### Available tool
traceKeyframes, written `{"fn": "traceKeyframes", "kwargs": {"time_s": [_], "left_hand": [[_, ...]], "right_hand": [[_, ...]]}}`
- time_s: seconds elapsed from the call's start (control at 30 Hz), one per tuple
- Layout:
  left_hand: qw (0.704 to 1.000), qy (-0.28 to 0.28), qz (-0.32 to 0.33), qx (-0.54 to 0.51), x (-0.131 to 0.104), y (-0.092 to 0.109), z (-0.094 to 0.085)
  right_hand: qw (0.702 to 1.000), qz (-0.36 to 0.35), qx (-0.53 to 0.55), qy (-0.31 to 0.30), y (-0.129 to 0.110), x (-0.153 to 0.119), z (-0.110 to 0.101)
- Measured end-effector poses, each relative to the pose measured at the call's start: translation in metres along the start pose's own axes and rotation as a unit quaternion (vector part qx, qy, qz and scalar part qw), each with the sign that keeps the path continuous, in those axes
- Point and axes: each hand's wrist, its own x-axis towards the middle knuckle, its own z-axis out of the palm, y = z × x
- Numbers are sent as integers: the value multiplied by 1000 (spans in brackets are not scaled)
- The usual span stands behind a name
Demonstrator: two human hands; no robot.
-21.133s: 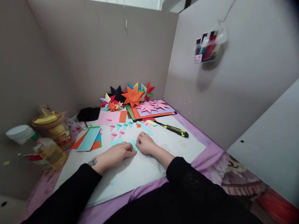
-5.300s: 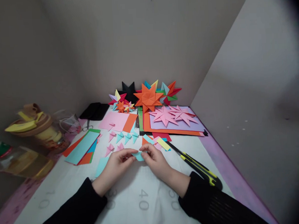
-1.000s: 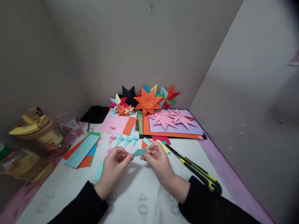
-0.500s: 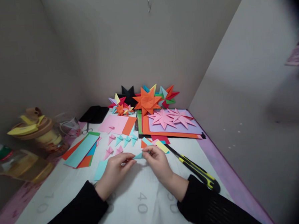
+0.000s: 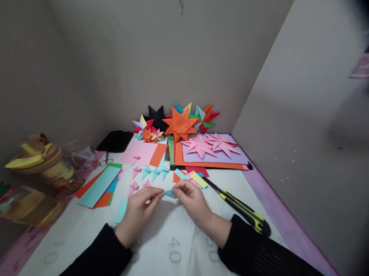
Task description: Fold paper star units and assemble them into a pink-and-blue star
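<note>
Between my two hands is a small folded piece of light blue paper (image 5: pixel 169 193). My left hand (image 5: pixel 140 210) pinches its left end between thumb and fingertips. At its right end, my right hand (image 5: pixel 192 201) grips it with bent fingers that hide part of the paper. Just beyond my hands lie several folded light blue pieces (image 5: pixel 156 173) in a row and several folded pink pieces (image 5: pixel 136 170). A flat light blue sheet (image 5: pixel 121 210) lies partly behind my left hand.
A yellow and black utility knife (image 5: pixel 242 209) lies to the right. Coloured paper strips (image 5: pixel 100 187) and scissors (image 5: pixel 107 159) are at the left, near a bottle of yellowish liquid (image 5: pixel 30 206). Folded paper stars (image 5: pixel 180 123) stand against the wall; pink stars (image 5: pixel 200 146) rest on stacked sheets.
The folded light blue paper has turned slightly between my fingertips, showing more of its lower edge. Both hands keep their hold in nearly the same place. The whole view has shifted a little.
</note>
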Motion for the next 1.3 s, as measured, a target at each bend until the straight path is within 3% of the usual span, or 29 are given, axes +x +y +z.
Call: {"fn": "traceKeyframes", "kwargs": {"time_s": [0.1, 0.33, 0.63, 1.03, 1.3], "left_hand": [[1000, -4, 20, -2, 2, 2, -2], [1000, -16, -15, 1, 3, 6, -5], [999, -42, 3, -2, -1, 6, -2], [988, -74, -123, -65, -1, 9, 3], [987, -120, -98, -48, 0, 12, 4]], "right_hand": [[1000, -5, -27, -5, 1, -1, -1], [991, -60, -121, -19, -8, -5, 1], [977, -98, -190, -30, -15, -5, 1], [974, -125, -178, -68, -15, -6, 4], [967, -139, -200, -72, -16, -8, 6]]}}
